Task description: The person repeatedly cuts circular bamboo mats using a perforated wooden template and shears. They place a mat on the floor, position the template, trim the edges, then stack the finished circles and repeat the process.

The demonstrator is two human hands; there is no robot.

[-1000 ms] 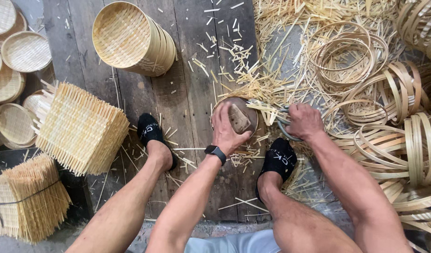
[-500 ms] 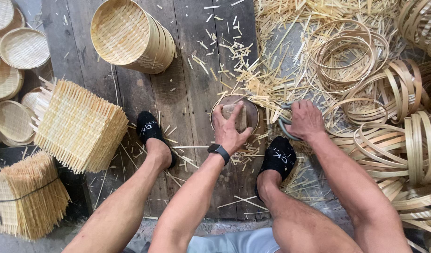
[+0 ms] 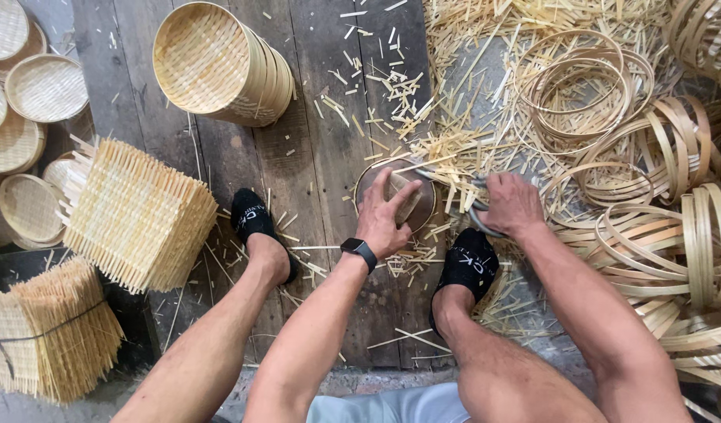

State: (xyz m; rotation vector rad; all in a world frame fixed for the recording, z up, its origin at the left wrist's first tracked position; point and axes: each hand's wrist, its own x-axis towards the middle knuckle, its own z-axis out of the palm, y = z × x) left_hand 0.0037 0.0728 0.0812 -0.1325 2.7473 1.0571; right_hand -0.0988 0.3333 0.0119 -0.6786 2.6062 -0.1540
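Observation:
My left hand (image 3: 382, 218), with a black watch on the wrist, lies over a small tan wooden block (image 3: 407, 196) and holds it on a round dark wooden disc (image 3: 368, 182) on the plank floor. My right hand (image 3: 514, 204) is closed around the grey metal handles of a cutting tool (image 3: 478, 216), just right of the disc; the tool's blades are hidden under bamboo scraps. Both feet wear black socks, the left foot (image 3: 254, 223) and the right foot (image 3: 468, 262) on either side of the disc.
A stack of round woven bamboo trays (image 3: 219, 66) lies on its side ahead. Square woven mats (image 3: 137, 215) and a tied bundle (image 3: 51, 337) sit at left, small round trays (image 3: 31, 94) far left. Bamboo hoops (image 3: 650, 180) and cut slivers (image 3: 454, 149) cover the right.
My left hand has shifted slightly on the wooden block, fingers spreading over it. My right hand stays on the tool handles.

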